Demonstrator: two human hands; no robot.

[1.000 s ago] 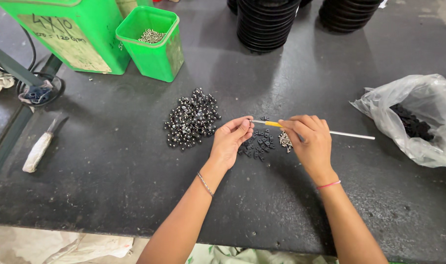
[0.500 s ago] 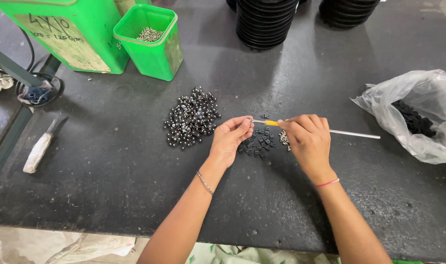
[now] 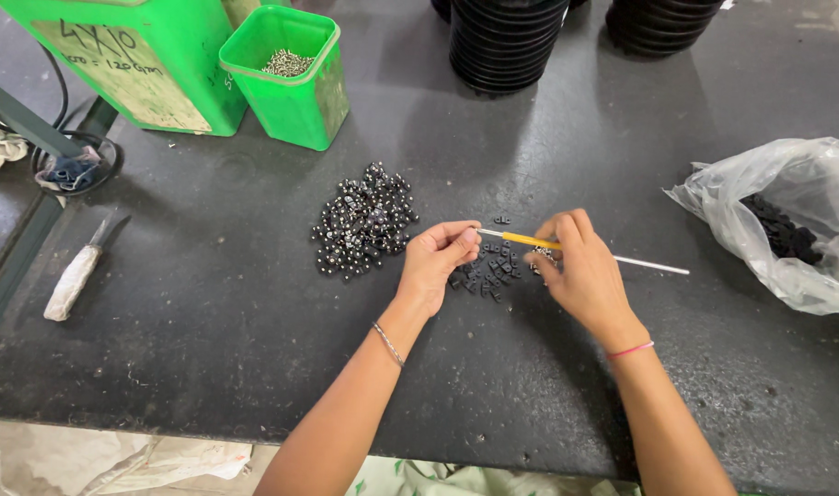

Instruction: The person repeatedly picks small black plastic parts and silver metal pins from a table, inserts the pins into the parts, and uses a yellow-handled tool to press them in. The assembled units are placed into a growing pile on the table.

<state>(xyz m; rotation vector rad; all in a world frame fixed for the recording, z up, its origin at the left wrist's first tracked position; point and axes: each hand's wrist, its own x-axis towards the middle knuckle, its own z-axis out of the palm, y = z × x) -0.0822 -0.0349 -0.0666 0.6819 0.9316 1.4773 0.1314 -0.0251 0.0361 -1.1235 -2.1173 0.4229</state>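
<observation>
My right hand [image 3: 583, 271] grips a thin rod with a yellow middle and a white tail [image 3: 530, 241], held level over the dark table [image 3: 208, 349]. My left hand [image 3: 435, 262] is pinched at the rod's left tip, apparently on a tiny part that its fingers hide. Beneath both hands lies a small scatter of black flat pieces [image 3: 489, 269]. To the left sits a heap of shiny dark round parts [image 3: 362, 220]. A few small silvery bits [image 3: 541, 253] lie by my right fingers.
A small green bin of metal screws [image 3: 291, 73] and a larger green bin [image 3: 135, 60] stand at the back left. Stacks of black round parts [image 3: 507, 41] sit at the back. A clear plastic bag with black pieces [image 3: 787, 225] lies right. A cloth-wrapped blade [image 3: 75, 276] lies left.
Both hands stay at the rod with only slight shifts; the rod's white tail has drifted a little to the right. The piles have not moved.
</observation>
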